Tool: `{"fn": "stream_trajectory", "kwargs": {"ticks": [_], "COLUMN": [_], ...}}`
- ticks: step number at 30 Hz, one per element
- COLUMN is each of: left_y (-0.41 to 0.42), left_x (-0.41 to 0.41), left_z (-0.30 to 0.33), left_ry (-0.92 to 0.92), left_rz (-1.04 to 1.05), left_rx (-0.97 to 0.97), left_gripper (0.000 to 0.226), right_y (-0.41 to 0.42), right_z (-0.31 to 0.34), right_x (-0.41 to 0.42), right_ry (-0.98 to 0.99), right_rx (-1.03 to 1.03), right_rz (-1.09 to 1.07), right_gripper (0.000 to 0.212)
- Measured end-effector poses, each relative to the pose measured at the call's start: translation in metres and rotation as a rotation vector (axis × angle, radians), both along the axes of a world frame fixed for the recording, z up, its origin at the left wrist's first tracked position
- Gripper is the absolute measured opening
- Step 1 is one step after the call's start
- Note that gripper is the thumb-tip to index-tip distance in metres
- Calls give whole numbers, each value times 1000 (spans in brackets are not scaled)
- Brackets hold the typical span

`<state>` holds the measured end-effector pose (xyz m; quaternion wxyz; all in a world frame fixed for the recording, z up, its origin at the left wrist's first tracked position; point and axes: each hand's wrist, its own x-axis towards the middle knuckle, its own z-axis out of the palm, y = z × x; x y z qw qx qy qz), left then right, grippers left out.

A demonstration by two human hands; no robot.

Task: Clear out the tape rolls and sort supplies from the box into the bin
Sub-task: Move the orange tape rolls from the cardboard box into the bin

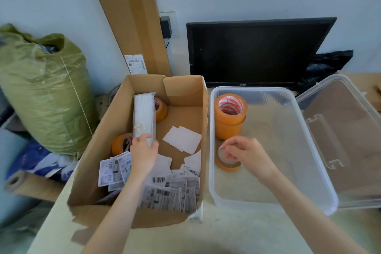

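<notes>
An open cardboard box (185, 93) stands on the table beside a clear plastic bin (274, 202). Inside the box my left hand (143, 151) grips the near end of a long white wrapped pack (143, 116). Two orange tape rolls remain in the box, one at the back (161, 109) and one by the left wall (120, 144). Loose shipping labels (169, 192) and white slips (182, 139) cover the box floor. In the bin, my right hand (245, 153) holds a thin tape roll (227, 162) low on the bin floor, in front of a stack of orange rolls (229, 115).
The bin's hinged lid (342, 130) lies open to the right. A black monitor (253, 51) leans on the wall behind the bin. A tall flat carton (127, 18) stands behind the box. A green woven sack (43, 93) sits to the left, off the table.
</notes>
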<state>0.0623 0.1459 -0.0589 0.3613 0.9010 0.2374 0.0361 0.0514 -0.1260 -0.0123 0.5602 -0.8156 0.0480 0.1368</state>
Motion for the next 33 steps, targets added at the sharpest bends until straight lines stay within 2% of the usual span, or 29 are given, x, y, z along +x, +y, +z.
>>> {"fn": "stream_trajectory", "kwargs": {"ticks": [3, 5, 8, 12, 17, 21, 26, 29, 33], "left_y": [22, 32, 40, 44, 33, 18, -8, -25, -49], "left_x": [3, 3, 1, 7, 14, 6, -19, -34, -50], "left_z": [-19, -30, -39, -46, -40, -24, 15, 39, 71], "left_ry": [176, 236, 288, 294, 204, 86, -28, -143, -223], "left_rz": [74, 82, 104, 108, 70, 55, -22, -83, -237], "left_rx": [57, 9, -118, -160, -302, -332, -358, -359, -393], "left_gripper": [47, 54, 56, 51, 13, 16, 10, 5, 13], "right_y": [15, 21, 24, 22, 18, 17, 16, 16, 17], "right_z": [1, -1, -3, -11, -14, -15, -14, -8, 13], "right_x": [-12, -17, -21, -23, -25, -27, -31, -29, -19], "right_ry": [8, 4, 9, 30, 28, 11, 1, -23, -57], "right_rx": [115, 158, 183, 218, 212, 240, 284, 316, 378], "right_rz": [6, 0, -31, -85, -100, -125, -156, -171, -170], "right_gripper": [13, 17, 18, 17, 15, 18, 17, 17, 18]}}
